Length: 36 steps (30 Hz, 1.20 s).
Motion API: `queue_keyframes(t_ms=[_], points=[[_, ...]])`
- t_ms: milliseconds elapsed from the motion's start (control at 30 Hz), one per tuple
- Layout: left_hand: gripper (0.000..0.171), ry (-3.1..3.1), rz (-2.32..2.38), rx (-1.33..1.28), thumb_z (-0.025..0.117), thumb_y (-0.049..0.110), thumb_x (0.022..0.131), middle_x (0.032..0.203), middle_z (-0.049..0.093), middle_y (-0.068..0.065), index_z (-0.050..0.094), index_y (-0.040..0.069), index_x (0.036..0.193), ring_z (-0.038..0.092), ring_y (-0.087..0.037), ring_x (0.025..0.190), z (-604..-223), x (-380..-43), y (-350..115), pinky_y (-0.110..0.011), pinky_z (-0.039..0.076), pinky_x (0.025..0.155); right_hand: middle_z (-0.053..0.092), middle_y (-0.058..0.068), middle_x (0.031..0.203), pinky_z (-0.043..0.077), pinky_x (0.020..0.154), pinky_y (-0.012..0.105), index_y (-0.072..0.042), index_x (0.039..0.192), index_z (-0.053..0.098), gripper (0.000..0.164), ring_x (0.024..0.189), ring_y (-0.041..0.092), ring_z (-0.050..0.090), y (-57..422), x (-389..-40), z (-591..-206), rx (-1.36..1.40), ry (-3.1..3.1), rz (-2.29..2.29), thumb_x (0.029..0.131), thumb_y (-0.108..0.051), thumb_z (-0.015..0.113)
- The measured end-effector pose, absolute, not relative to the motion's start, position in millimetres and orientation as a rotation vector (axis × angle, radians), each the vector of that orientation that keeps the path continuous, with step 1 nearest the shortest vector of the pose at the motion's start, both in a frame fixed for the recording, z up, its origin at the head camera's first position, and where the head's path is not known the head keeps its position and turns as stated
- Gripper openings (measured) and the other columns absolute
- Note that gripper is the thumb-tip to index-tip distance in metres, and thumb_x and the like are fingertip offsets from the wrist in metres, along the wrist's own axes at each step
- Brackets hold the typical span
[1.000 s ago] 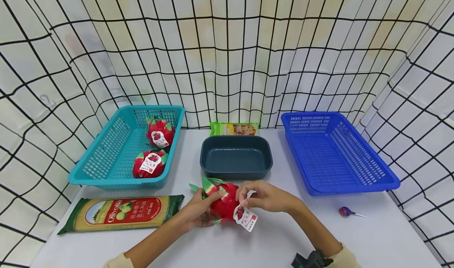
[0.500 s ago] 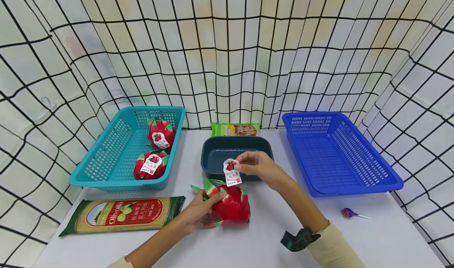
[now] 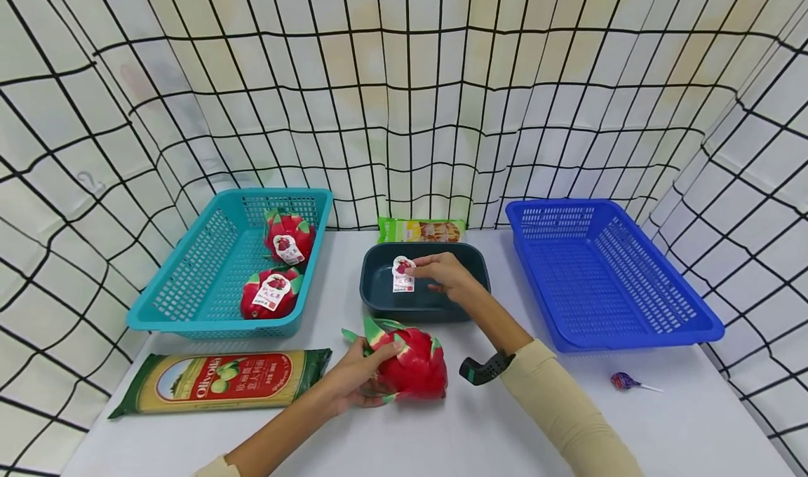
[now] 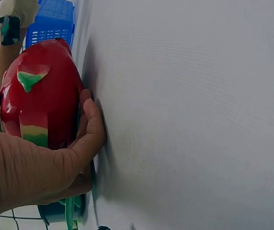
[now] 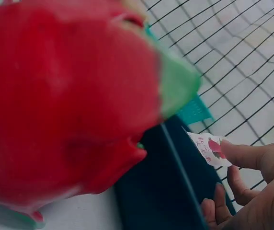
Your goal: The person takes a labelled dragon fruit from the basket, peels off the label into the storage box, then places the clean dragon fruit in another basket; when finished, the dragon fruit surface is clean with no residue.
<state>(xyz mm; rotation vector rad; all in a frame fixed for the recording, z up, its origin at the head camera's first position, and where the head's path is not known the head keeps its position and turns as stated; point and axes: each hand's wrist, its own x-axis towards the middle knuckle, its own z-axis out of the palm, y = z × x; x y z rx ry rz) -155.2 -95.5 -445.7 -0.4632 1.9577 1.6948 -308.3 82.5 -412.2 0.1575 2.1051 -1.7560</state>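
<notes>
My left hand (image 3: 358, 377) grips a red dragon fruit (image 3: 416, 365) with green-tipped scales, thumb on top and fingers beneath, at the front middle of the table. In the left wrist view the fruit (image 4: 46, 91) shows no label on its visible side. My right hand (image 3: 445, 273) pinches a white label sticker (image 3: 402, 275) with a fruit picture and red print, held over the dark teal tray (image 3: 424, 316). The right wrist view has the label (image 5: 208, 148) between thumb and finger. Two labelled dragon fruits, one nearer (image 3: 268, 294) and one farther (image 3: 290, 237), lie in the turquoise basket (image 3: 148, 319).
A spaghetti packet (image 3: 221, 382) lies at the front left. On the right stands a blue basket (image 3: 631, 340), with a lollipop (image 3: 623, 381) in front of it. Behind the tray is a green snack packet (image 3: 421, 230), against the gridded cloth wall (image 3: 429, 112).
My right hand has peeled the label off the dragon fruit and carried it away, up over the dark tray. The left hand keeps its grip on the fruit in nearly the same place.
</notes>
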Motion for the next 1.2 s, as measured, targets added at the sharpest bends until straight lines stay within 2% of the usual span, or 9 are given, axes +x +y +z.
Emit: queue_keyframes(t_ms=[233,400,500,633,733,867,1033,1200], points=[[0.088,1.926,1.709,-0.464,0.075,0.046,0.081,0.130,0.048,-0.026,0.025,0.007,0.141,0.058,-0.039,0.104,-446,-156,-97,-0.041,0.060,0.072,0.062,0.009,0.128,0.045,0.074,0.025,-0.005,0.115,0.071,0.033,0.106,0.021,0.050,69,-322,-434,0.182,2.147,-1.713,0.083,-0.013,0.077],[0.087,1.896,1.723,-0.459,0.077,0.044,0.080,0.131,0.048,-0.026,0.027,0.006,0.141,0.057,-0.039,0.107,-447,-156,-99,-0.043,0.060,0.072,0.065,0.010,0.124,0.041,0.073,0.026,-0.004,0.109,0.073,0.029,0.097,0.019,0.050,65,-324,-444,0.221,2.166,-1.692,0.082,-0.010,0.078],[0.087,1.883,1.727,-0.452,0.077,0.044,0.080,0.131,0.048,-0.025,0.027,0.006,0.141,0.057,-0.039,0.107,-445,-156,-101,-0.043,0.060,0.073,0.066,0.012,0.119,0.042,0.084,0.031,0.000,0.105,0.072,0.025,0.097,0.019,0.049,62,-325,-449,0.216,2.179,-1.708,0.081,-0.006,0.077],[0.084,1.878,1.719,-0.425,0.075,0.045,0.081,0.130,0.049,-0.025,0.028,0.007,0.139,0.059,-0.039,0.106,-444,-155,-103,-0.044,0.060,0.074,0.065,0.015,0.120,0.037,0.109,0.039,0.003,0.104,0.071,0.024,0.115,0.022,0.050,57,-327,-453,0.180,2.176,-1.739,0.081,-0.003,0.076],[0.084,1.876,1.713,-0.416,0.075,0.046,0.081,0.129,0.050,-0.025,0.029,0.007,0.139,0.059,-0.038,0.105,-445,-154,-104,-0.044,0.060,0.075,0.065,0.016,0.123,0.033,0.115,0.043,0.005,0.104,0.072,0.025,0.124,0.025,0.050,54,-329,-455,0.155,2.186,-1.726,0.081,-0.003,0.076],[0.084,1.876,1.716,-0.417,0.075,0.047,0.081,0.129,0.050,-0.025,0.029,0.007,0.139,0.059,-0.038,0.105,-446,-154,-104,-0.044,0.060,0.075,0.066,0.016,0.123,0.032,0.114,0.044,0.004,0.103,0.073,0.023,0.124,0.027,0.050,52,-329,-455,0.148,2.216,-1.683,0.081,-0.004,0.077],[0.085,1.883,1.720,-0.417,0.075,0.047,0.081,0.130,0.049,-0.025,0.027,0.007,0.140,0.057,-0.039,0.107,-447,-154,-105,-0.044,0.060,0.074,0.068,0.015,0.117,0.030,0.114,0.046,0.001,0.096,0.075,0.019,0.129,0.033,0.042,49,-329,-454,0.139,2.304,-1.609,0.079,-0.006,0.079],[0.085,1.887,1.711,-0.410,0.074,0.047,0.082,0.129,0.049,-0.025,0.027,0.007,0.139,0.057,-0.038,0.107,-446,-153,-107,-0.045,0.060,0.074,0.069,0.012,0.110,0.035,0.105,0.048,-0.002,0.087,0.076,0.016,0.124,0.040,0.040,46,-328,-457,0.117,2.483,-1.472,0.073,-0.008,0.083]])
